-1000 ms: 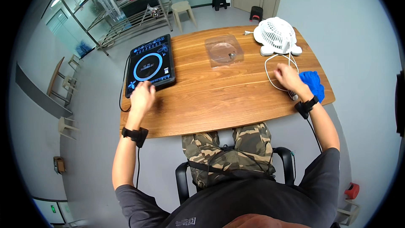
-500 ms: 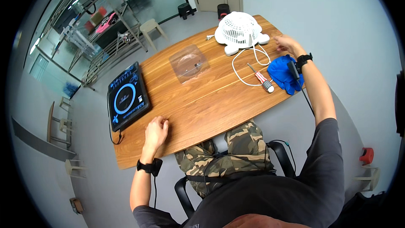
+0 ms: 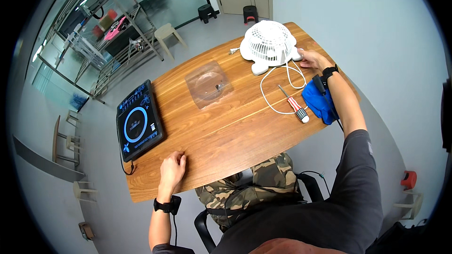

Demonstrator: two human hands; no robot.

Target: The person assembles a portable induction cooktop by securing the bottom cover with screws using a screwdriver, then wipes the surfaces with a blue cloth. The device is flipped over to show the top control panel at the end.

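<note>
A white fan (image 3: 268, 41) with a round slotted cage and rounded feet lies at the far right of the wooden table (image 3: 207, 136). At its right foot is my right hand (image 3: 314, 59), the fingers closed around the foot's edge. My left hand (image 3: 173, 169) rests loosely curled on the near left tabletop, with nothing visible in it. The fan's white cord loops toward a screwdriver (image 3: 297, 109) with a red, white and dark handle. Beneath my right wrist lies a crumpled blue cloth (image 3: 318, 101).
A black induction cooker (image 3: 139, 120) with a blue ring sits along the left edge, its cord beside it. A clear plastic sheet or tray (image 3: 208, 84) lies mid-table. Stools (image 3: 169, 37) and a metal rack (image 3: 117, 23) stand beyond the table.
My right hand has moved left from beside the fan onto its right foot. My left hand stays curled on the table. The whole view has shifted slightly.
</note>
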